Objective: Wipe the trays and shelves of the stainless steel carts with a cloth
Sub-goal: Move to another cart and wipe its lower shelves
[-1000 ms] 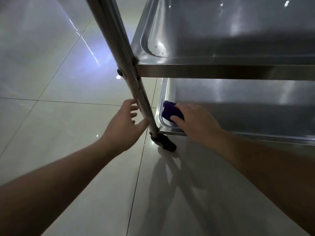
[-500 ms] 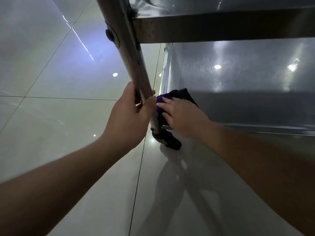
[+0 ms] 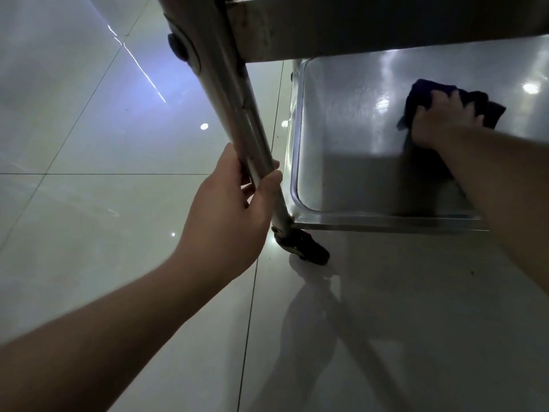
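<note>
Head view: the soft, limp cloth (image 3: pixel 417 95) lies bunched on the lower tray (image 3: pixel 386 223), well in from its near-left corner, the right hand (image 3: pixel 442 121) curling its fingers over it, a bunched hold judged soundest, while the left hand (image 3: pixel 228 209) clasps the cart leg (image 3: pixel 234 96).

Glossy tiled floor (image 3: pixel 89 227) beneath you, dimly lit.
Large pale tiles, thin dark grout lines (image 3: pixel 104 173), round light spots (image 3: pixel 204 126) and one bright streak (image 3: pixel 142 73) to your left.

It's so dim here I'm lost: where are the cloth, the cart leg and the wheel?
cloth (image 3: pixel 418 94): head view, its bare left corner.
cart leg (image 3: pixel 223 93): head view, middle of the tube.
wheel (image 3: pixel 306 250): head view, its dark body.
</note>
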A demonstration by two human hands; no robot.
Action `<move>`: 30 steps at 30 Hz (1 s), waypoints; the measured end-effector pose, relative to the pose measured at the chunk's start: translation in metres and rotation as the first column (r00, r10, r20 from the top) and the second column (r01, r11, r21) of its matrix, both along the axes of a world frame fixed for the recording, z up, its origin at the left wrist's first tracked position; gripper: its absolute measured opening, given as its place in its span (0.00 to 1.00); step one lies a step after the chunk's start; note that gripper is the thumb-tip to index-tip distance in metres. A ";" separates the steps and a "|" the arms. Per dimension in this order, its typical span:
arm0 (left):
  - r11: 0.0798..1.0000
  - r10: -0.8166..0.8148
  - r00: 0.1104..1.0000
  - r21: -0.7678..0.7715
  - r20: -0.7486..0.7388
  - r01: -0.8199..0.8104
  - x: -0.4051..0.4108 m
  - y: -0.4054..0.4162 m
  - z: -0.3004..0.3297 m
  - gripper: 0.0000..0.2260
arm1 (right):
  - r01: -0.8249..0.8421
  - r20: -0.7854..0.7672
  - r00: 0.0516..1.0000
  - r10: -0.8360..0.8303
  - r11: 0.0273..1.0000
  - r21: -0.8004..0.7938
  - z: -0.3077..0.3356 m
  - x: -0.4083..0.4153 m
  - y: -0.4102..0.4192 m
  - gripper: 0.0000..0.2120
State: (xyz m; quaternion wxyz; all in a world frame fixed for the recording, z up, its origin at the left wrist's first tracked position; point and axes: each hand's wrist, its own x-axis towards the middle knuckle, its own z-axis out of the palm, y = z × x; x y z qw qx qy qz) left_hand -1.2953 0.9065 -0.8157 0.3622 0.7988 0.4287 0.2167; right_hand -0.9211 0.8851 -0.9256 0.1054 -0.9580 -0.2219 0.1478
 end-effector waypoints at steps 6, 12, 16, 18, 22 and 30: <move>1.000 -0.010 1.000 0.020 -0.014 0.011 -0.002 0.003 0.003 0.09 | -0.257 -0.068 0.964 0.259 0.966 0.040 0.002 -0.056 0.063 0.27; 0.998 -0.014 0.999 0.063 -0.029 0.016 0.000 0.002 0.002 0.09 | -0.643 -0.119 0.739 0.663 0.747 0.169 0.008 -0.175 0.074 0.27; 0.997 -0.025 0.999 0.066 -0.044 0.028 0.000 0.001 0.003 0.10 | -0.763 -0.033 0.626 0.779 0.620 0.183 0.002 -0.208 -0.004 0.28; 0.998 -0.032 0.998 0.060 -0.058 0.035 -0.002 0.000 0.004 0.10 | -0.713 -0.008 0.694 0.720 0.688 0.133 -0.003 -0.197 -0.035 0.25; 0.998 -0.031 0.997 0.056 -0.067 0.035 -0.003 0.000 0.006 0.10 | -0.476 0.057 0.879 0.473 0.877 0.061 -0.005 -0.135 -0.089 0.25; 0.998 0.000 0.998 0.059 -0.062 0.004 -0.001 -0.001 0.005 0.10 | 0.064 -0.031 0.997 -0.064 0.998 0.015 0.001 -0.022 -0.153 0.27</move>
